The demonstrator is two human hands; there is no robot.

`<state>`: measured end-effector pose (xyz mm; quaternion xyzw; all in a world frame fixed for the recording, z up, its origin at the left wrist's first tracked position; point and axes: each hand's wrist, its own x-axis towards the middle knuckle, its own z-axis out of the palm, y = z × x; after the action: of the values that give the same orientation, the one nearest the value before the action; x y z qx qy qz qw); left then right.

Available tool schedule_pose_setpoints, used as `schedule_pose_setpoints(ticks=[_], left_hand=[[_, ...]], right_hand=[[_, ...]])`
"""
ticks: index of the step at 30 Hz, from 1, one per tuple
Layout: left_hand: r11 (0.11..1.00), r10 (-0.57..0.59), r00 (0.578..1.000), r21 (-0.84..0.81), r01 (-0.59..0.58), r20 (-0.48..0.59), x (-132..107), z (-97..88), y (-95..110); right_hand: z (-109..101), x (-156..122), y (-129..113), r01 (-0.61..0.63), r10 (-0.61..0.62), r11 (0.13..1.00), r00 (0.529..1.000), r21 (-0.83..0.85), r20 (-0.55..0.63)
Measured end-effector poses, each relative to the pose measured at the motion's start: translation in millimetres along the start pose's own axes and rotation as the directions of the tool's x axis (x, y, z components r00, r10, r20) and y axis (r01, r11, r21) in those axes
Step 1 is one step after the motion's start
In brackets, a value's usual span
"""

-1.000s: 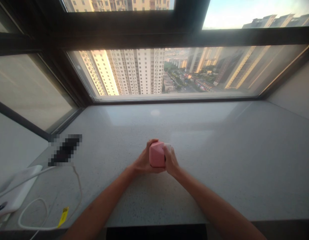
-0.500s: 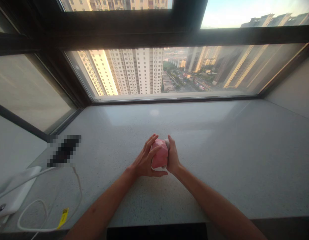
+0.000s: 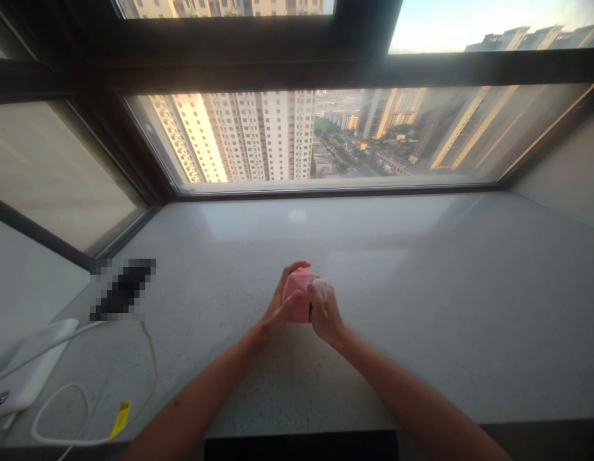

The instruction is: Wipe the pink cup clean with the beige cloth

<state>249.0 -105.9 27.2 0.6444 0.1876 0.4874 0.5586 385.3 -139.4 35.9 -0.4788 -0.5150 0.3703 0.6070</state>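
A small pink faceted object (image 3: 299, 293) sits between my two hands, above the pale countertop; I cannot tell its exact kind. My left hand (image 3: 279, 310) wraps its left side, with the thumb across the front and the fingers around the back. On the other side, my right hand (image 3: 327, 317) is closed on a small white rounded piece (image 3: 321, 285) at the object's right edge, thumb resting on it. Whether that white piece is joined to the pink object is hidden by the fingers.
The speckled pale sill (image 3: 445, 301) runs up to a dark window frame (image 3: 326, 193). At the left lie a blurred-out dark item (image 3: 124, 289), a white device (image 3: 28, 378) and a white cable (image 3: 155, 362) with a yellow tag (image 3: 120, 419).
The pink object has turned and shifted slightly left. My left thumb now lies on its front, and my right thumb has come over onto the white piece.
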Motion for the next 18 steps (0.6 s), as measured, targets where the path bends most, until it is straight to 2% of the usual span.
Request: schedule_pose_setpoints(ticks=[2,4,6,7,8,10,11,13,15,16,18], left_hand=[[0.975,0.149,0.989,0.163,-0.151,0.022,0.1,-3.6,-5.2],[0.891,0.297,0.949,0.326,-0.315,0.104,0.1,-7.2,-10.5],[0.828,0.359,0.921,0.404,-0.389,0.151,-0.4,-8.6,-13.4],[0.833,0.362,0.923,0.398,-0.383,0.132,-0.8,-8.1,-13.6],[0.866,0.338,0.937,0.360,-0.347,0.089,-1.2,-6.9,-13.2],[0.961,0.216,0.976,0.184,-0.208,-0.021,-1.5,-3.3,-11.2],[0.991,0.121,0.991,0.059,-0.117,-0.060,-1.2,-1.6,-10.2],[0.979,-0.086,0.994,-0.190,0.073,-0.061,0.6,0.0,-9.3],[0.911,-0.241,0.970,-0.344,0.229,0.006,3.3,-1.3,-9.9],[0.881,-0.291,0.956,-0.381,0.281,0.033,4.4,-2.7,-10.3],[0.863,-0.317,0.948,-0.403,0.305,0.039,5.1,-5.6,-11.3]], right_hand=[[2.8,6.8,-6.2,-0.197,0.213,0.961,0.975,0.192,-0.064],[5.1,11.7,-10.4,-0.367,0.401,0.853,0.916,0.371,-0.015],[6.4,12.5,-11.3,-0.432,0.451,0.801,0.891,0.414,0.055],[6.6,11.1,-10.4,-0.412,0.425,0.826,0.903,0.385,0.054],[6.5,8.9,-8.9,-0.352,0.365,0.878,0.931,0.325,0.023],[5.5,3.0,-5.5,-0.143,0.147,0.984,0.989,0.105,-0.033],[4.9,0.1,-4.2,-0.019,0.018,0.999,1.000,-0.041,-0.005],[4.0,-4.2,-3.4,0.204,-0.168,0.930,0.976,-0.305,0.142],[4.0,-5.8,-5.0,0.309,-0.212,0.832,0.945,-0.462,0.250],[4.2,-5.5,-6.3,0.310,-0.205,0.808,0.945,-0.501,0.254],[4.3,-2.8,-9.3,0.254,-0.166,0.824,0.963,-0.506,0.214]])
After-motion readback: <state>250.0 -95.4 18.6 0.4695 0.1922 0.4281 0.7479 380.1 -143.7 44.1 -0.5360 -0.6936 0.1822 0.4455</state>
